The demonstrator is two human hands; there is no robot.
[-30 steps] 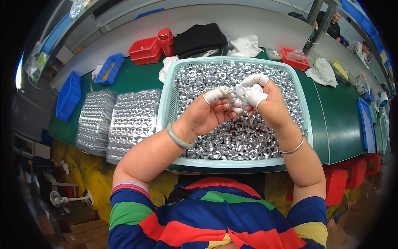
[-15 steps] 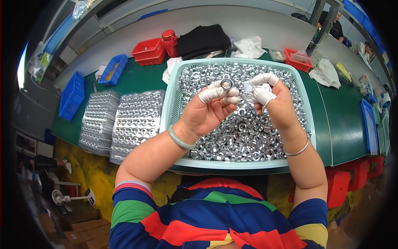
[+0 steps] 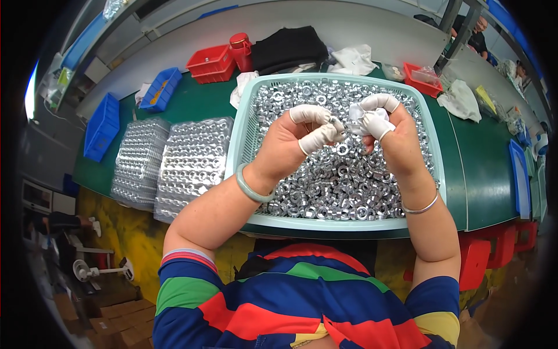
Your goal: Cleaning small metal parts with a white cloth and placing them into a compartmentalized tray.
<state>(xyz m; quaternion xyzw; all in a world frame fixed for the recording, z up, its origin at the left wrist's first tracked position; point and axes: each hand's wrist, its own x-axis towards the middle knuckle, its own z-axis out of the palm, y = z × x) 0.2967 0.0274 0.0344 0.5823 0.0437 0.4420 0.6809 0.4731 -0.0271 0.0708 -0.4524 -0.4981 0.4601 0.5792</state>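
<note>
Above the pale green plastic basket (image 3: 325, 225), full of shiny metal nuts (image 3: 343, 200), both my hands work close together. My left hand (image 3: 285, 142), with white finger cots on its fingers, is closed in a pinch on a metal nut (image 3: 336, 122); the fingertips hide much of it. Just to the right, my right hand (image 3: 394, 135), also in white finger cots, grips a small white cloth (image 3: 356, 113) between thumb and fingers. The cloth is beside the pinched nut; whether they touch I cannot tell.
Two stacks of clear trays filled with nuts (image 3: 192, 166) stand left of the basket. Blue bins (image 3: 102, 131), a red bin (image 3: 210, 64), a red flask (image 3: 240, 52) and black cloth (image 3: 290, 49) line the back. A red tray (image 3: 423, 81) and white rag (image 3: 460, 100) lie right.
My left hand has turned, its fingers curling over the nut that faced up before, and moved slightly right toward the cloth. My right hand keeps its grip on the cloth.
</note>
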